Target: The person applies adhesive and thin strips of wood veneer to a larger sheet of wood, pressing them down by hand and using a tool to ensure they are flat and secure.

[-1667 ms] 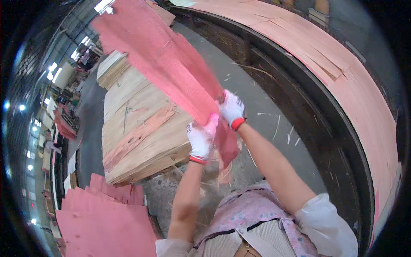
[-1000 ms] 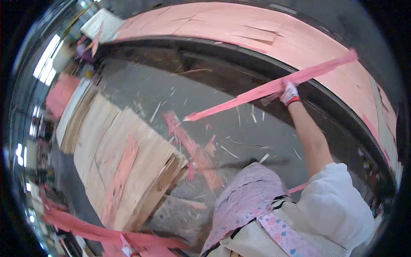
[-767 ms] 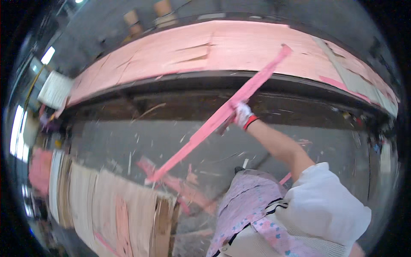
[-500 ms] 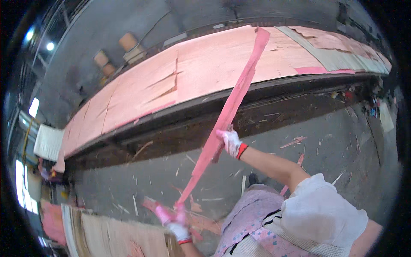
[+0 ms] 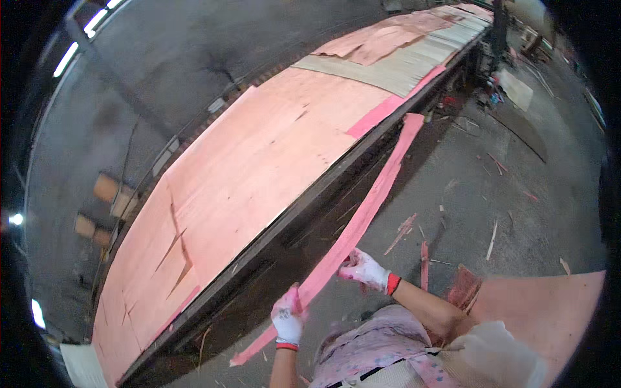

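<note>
Long pink strip [image 5: 362, 220] runs from lower centre up toward the upper right, both gloved hands clamped on it: left hand [image 5: 288, 318] low, right hand [image 5: 364, 268] just above. Beside it, the worktop [image 5: 310, 204] carries pink sheets [image 5: 252, 168].

No packages, labels, signs or screens showed anywhere in the view.
</note>
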The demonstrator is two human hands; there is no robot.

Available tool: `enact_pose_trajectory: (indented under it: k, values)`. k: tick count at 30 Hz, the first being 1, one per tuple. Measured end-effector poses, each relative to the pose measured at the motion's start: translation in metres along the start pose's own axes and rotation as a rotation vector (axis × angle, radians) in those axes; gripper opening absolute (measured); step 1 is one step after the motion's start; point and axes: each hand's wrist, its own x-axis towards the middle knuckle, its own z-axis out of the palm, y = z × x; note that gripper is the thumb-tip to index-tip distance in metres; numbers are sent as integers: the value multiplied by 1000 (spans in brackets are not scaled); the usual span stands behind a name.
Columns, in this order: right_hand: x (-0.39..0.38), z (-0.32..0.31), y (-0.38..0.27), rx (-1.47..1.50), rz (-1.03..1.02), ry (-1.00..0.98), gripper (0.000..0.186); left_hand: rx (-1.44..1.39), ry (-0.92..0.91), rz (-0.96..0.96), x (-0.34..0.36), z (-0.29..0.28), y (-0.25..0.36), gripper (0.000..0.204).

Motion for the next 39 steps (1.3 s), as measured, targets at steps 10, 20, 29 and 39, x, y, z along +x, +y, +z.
enact_pose_trajectory:
  k: [10, 20, 29, 39]
  values:
    - [74, -101, -135, -404, 182, -55, 26, -1295, -64, -151, 309, 38, 26, 38]
    - [166, -166, -207, -241, 1, 103, 37, -1983, -184, 189, 563, 77, 244, 68]
    - [220, -357, -340, 232, -275, 497, 53, -1730, -208, 276, 655, 204, 450, 68]
    - [331, -553, -481, 922, -73, 331, 40, -1763, -147, 98, 801, 274, 575, 74]
